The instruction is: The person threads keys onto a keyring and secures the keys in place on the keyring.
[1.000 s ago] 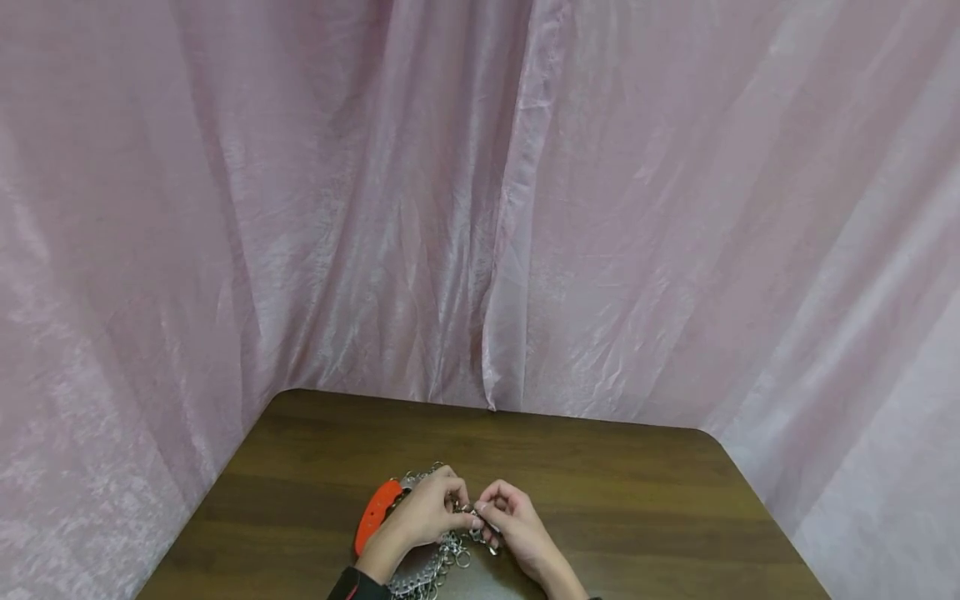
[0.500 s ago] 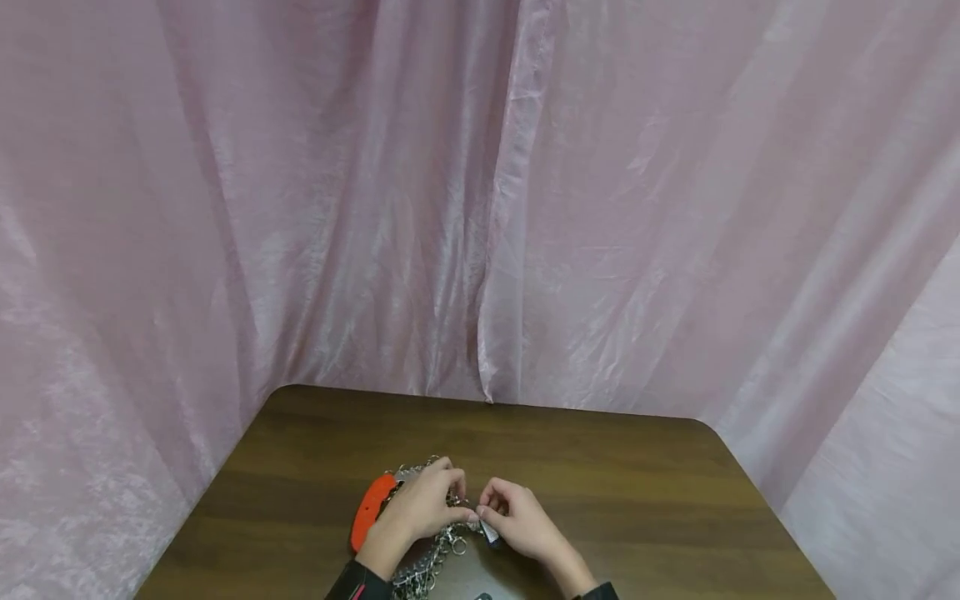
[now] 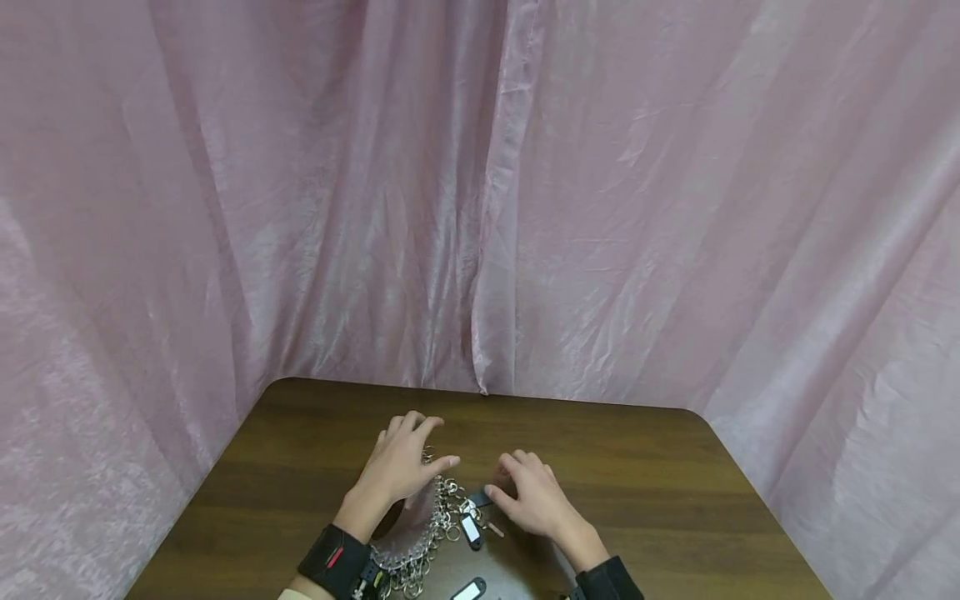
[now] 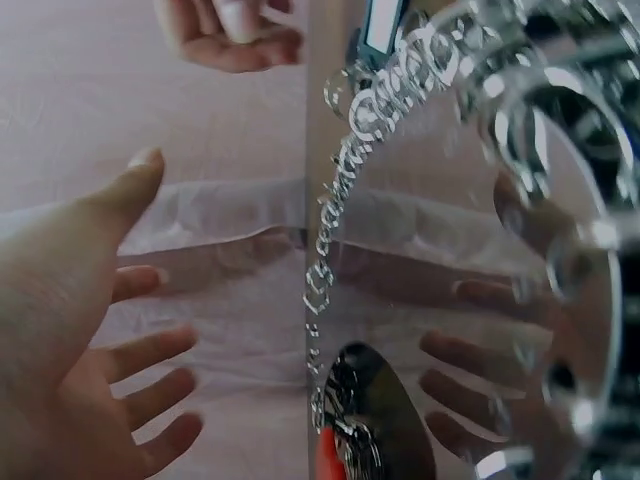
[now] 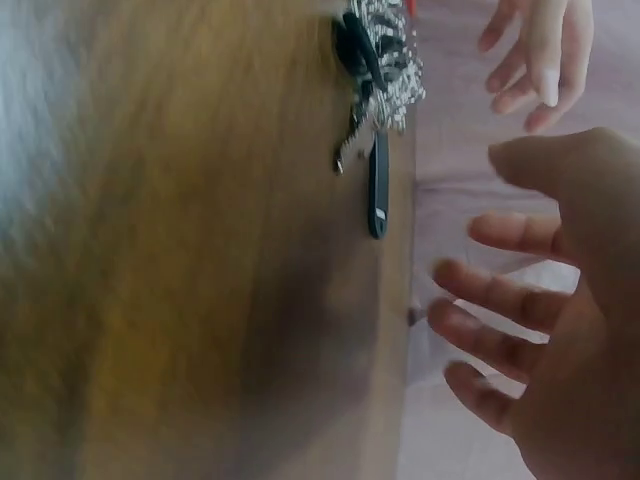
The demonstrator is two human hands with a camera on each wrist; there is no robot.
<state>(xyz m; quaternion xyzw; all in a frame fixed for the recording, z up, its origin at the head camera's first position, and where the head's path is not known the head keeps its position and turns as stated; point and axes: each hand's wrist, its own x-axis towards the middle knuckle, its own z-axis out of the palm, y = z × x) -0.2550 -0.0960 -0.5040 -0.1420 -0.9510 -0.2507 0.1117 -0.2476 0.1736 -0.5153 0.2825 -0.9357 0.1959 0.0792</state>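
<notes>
In the head view my left hand [image 3: 401,462] hovers with spread fingers over the far side of a shiny round panel [image 3: 411,527]. Several metal rings [image 3: 448,504] line its edge. The left wrist view shows that hand reflected in the panel, and a bit of orange [image 4: 328,458] low down; the hand hides this in the head view. My right hand [image 3: 536,500] is held loosely, empty, beside a dark key tag [image 3: 480,498]. At the panel's right edge lie a black key tag with a white label [image 3: 471,531] and a small key [image 3: 496,529].
Another black tag [image 3: 469,589] with a white label lies at the bottom of the head view. The brown wooden table [image 3: 637,467] has rounded far corners, and pink curtains [image 3: 600,208] hang behind it.
My hands were together at the rings, fingers pinching there. Both have let go and parted: the left moved up and left, the right slightly right. Tags and key now show between them.
</notes>
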